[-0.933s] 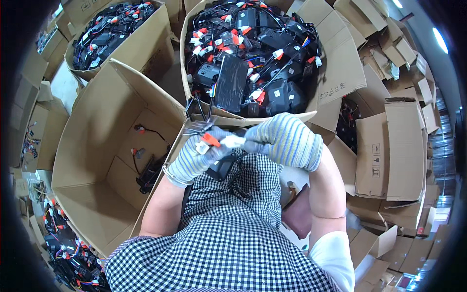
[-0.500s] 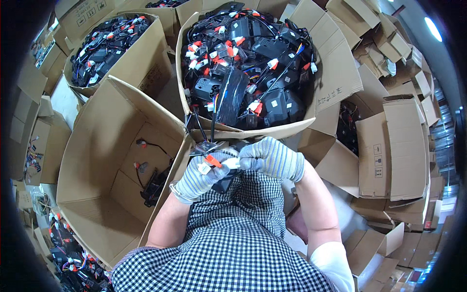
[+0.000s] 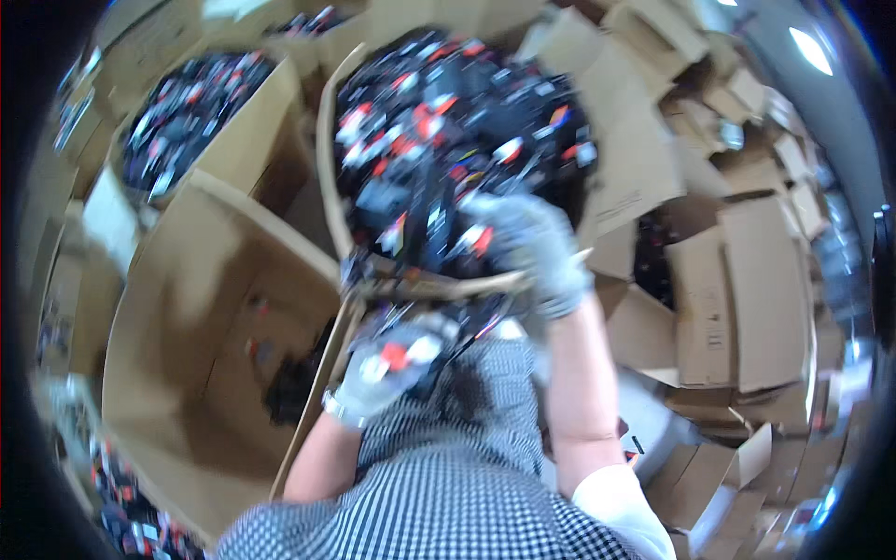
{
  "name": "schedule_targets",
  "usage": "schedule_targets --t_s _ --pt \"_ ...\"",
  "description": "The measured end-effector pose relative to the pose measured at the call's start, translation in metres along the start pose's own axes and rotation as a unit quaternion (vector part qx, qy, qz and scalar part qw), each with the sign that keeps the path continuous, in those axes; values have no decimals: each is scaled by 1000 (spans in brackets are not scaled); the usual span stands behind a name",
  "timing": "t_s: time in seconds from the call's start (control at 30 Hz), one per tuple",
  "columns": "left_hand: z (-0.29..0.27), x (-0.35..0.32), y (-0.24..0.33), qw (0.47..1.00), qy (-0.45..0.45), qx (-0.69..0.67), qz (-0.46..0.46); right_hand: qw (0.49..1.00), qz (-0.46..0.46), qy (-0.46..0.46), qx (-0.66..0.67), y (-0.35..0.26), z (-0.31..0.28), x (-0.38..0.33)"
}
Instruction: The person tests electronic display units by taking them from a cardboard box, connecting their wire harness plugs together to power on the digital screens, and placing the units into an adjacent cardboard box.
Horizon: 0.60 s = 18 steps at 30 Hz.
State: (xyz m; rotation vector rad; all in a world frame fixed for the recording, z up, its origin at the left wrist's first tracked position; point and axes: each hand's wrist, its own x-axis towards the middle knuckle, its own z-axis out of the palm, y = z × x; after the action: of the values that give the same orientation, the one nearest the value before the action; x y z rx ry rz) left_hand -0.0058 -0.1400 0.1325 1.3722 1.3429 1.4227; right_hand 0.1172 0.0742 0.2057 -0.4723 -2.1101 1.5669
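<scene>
Red-white connectors (image 3: 395, 356) in left hand (image 3: 378, 381); long axis roughly left-right.

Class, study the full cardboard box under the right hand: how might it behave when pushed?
The cardboard box would probably feel heavy, since black parts fill it nearly to the rim. Its walls may flex, being thin cardboard. The jumbled parts might shift, as they lie heaped.

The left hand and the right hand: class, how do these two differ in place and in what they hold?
Place: the left hand is nearer the checked apron; the right hand is farther forward, over the central heaped box.
Hold: the left hand grips red and white connectors; whether the right hand holds anything is too blurred to tell.
Shared: both wear pale gloves.
</scene>
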Motion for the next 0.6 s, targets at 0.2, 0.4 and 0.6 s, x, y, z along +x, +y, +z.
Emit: schedule_targets --t_s 0.2,0.4,0.6 --pt "20 -17 -21 970 22 -175 -168 846 -50 -276 -454 26 122 59" --pt "29 -17 -36 996 32 64 61 913 308 -165 209 108 168 78" --pt "34 -10 -11 995 72 52 55 951 103 -18 292 54 149 54"
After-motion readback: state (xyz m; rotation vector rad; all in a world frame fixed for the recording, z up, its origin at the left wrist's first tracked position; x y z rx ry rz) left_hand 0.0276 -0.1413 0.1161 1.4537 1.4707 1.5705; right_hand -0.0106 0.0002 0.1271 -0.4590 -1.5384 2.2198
